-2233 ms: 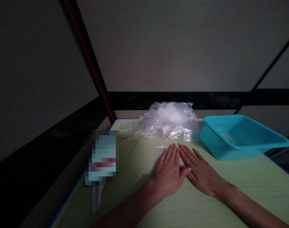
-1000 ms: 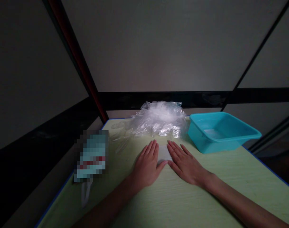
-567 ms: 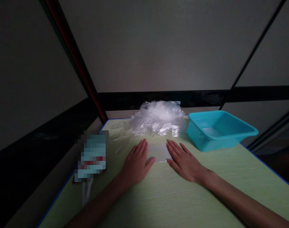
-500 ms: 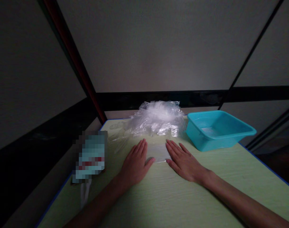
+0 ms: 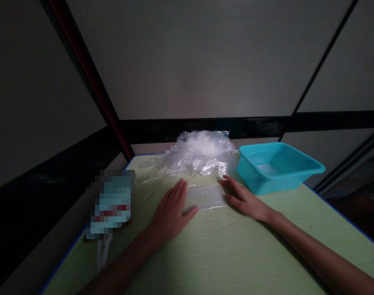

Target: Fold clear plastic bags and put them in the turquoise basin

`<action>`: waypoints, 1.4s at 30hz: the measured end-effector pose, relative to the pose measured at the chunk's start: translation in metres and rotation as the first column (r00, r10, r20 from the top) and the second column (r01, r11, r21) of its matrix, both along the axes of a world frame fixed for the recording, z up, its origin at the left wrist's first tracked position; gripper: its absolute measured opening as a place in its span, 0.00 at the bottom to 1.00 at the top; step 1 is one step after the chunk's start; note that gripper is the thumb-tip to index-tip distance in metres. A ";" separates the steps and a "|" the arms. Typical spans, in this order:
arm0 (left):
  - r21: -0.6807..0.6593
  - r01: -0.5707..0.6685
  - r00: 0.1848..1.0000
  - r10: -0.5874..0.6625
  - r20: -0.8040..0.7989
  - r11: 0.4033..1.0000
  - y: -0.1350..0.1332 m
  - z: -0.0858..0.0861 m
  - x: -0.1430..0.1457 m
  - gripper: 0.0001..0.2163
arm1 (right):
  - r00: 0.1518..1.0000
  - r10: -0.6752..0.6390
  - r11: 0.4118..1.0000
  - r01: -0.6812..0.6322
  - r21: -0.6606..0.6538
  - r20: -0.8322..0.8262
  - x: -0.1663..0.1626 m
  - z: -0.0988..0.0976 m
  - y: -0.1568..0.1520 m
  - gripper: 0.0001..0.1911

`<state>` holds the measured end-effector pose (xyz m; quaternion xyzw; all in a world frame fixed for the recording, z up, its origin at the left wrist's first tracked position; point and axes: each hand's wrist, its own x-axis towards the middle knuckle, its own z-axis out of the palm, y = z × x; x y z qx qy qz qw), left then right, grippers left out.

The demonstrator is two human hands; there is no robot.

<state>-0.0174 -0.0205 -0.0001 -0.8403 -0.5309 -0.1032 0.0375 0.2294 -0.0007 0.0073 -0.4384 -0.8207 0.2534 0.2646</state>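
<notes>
A clear plastic bag (image 5: 207, 197) lies flat on the pale green table, between my two hands. My left hand (image 5: 173, 209) rests flat at its left end, fingers stretched forward and thumb out to the side. At the right end is my right hand (image 5: 243, 200), turned partly on its side with fingers and thumb apart. I cannot tell whether its fingertips touch the bag's edge. Just beyond the hands sits a heap of crumpled clear plastic bags (image 5: 202, 151).
A turquoise plastic basin (image 5: 275, 184) stands at the right back, close to my right hand. On the left lies a blurred-out light blue item (image 5: 113, 200) with a white strap (image 5: 103, 252). The table (image 5: 205, 262) has a blue edge and meets a panelled wall (image 5: 205, 61).
My right hand has lifted from lying flat and rolled onto its side, shifting right and baring more of the bag. My left hand stays flat. The view has shifted slightly.
</notes>
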 end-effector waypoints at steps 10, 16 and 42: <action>0.012 0.031 0.997 -0.032 0.072 0.999 -0.002 0.001 -0.001 0.30 | 0.999 0.011 0.998 -0.008 0.059 -0.049 0.001 -0.004 0.009 0.29; -0.001 0.033 0.997 -0.033 0.068 0.999 -0.003 0.001 -0.001 0.31 | 0.997 0.021 0.998 -0.018 0.052 -0.073 0.001 -0.001 0.009 0.28; 0.046 0.455 0.850 -0.449 0.276 0.889 -0.028 0.019 0.010 0.21 | 0.882 0.229 0.860 -0.381 -0.339 -0.411 0.010 0.005 0.000 0.10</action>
